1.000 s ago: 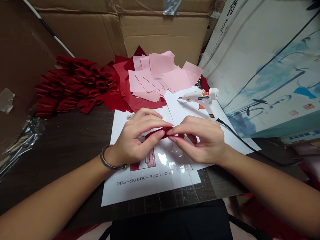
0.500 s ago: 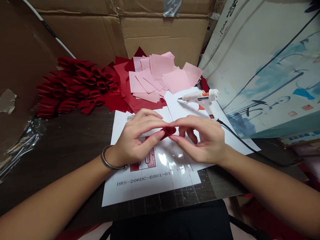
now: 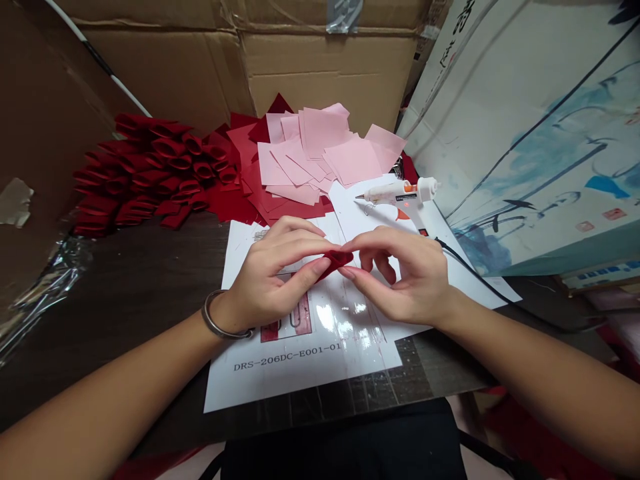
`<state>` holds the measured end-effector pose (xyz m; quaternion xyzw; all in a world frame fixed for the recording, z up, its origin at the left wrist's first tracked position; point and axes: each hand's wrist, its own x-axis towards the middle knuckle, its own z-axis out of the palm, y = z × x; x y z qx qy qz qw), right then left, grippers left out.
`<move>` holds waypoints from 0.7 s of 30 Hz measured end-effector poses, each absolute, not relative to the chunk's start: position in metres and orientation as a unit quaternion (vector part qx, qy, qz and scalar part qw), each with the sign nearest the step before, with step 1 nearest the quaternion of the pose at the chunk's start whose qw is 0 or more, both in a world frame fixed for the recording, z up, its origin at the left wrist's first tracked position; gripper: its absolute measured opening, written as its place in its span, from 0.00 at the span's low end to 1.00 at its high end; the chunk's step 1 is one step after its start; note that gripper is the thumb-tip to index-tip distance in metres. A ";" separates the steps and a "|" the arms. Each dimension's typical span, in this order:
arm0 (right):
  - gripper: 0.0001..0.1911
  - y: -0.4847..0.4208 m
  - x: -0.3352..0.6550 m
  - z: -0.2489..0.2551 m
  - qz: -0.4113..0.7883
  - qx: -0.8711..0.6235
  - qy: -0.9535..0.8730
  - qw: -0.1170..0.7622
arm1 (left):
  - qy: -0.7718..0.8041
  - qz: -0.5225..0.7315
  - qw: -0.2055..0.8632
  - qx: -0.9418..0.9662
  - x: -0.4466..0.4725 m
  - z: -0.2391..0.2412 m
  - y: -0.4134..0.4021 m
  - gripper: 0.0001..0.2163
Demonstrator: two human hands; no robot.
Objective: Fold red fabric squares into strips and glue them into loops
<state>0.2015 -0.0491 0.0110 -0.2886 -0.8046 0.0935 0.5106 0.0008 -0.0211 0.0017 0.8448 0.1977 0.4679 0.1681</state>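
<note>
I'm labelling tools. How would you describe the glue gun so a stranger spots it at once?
Find the painted panel on the right. At its foot, on the white sheets beyond the right hand, lies the glue gun: white, orange trigger, black cord, the only tool there.

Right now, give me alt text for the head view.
The left hand and right hand pinch a small folded red piece over a white printed sheet. Behind lie pink squares, rolled red pieces and a glue gun.
</note>
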 end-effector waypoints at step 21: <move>0.06 -0.049 0.202 0.010 0.096 -0.316 -0.798 0.504 | 0.172 0.472 0.144 0.853 0.001 0.000 -0.020 0.11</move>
